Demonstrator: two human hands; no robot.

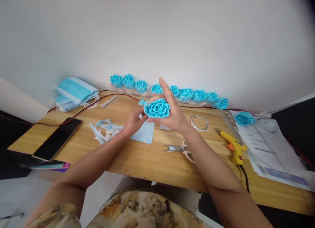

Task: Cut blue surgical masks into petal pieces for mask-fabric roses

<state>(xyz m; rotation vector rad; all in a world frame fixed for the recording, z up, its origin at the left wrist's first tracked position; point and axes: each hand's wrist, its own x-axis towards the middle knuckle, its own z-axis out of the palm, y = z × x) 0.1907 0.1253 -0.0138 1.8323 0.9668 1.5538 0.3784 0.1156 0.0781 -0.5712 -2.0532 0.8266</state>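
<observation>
A blue handmade rose point(157, 108) faces up toward me above the middle of the table. My right hand point(174, 115) is wrapped round it from the right, one finger stretched upward. At the rose's left edge is my left hand point(135, 123), its fingers pinched together. A bit of something pale shows at those fingers, but the tips are partly hidden by the petals. Under the hands lies a pale blue sheet point(144, 133). Scissors point(176, 148) with white handles lie just right of it. Small blue cut pieces point(142, 102) sit behind the rose.
Several finished blue roses point(185, 94) line the wall. Masks point(76, 91) are stacked back left, near a phone point(58, 138) and cut scraps point(105, 129). On the right are a wire coil point(199, 123), a yellow glue gun point(233, 147) and papers point(265, 146) bearing another rose point(244, 118).
</observation>
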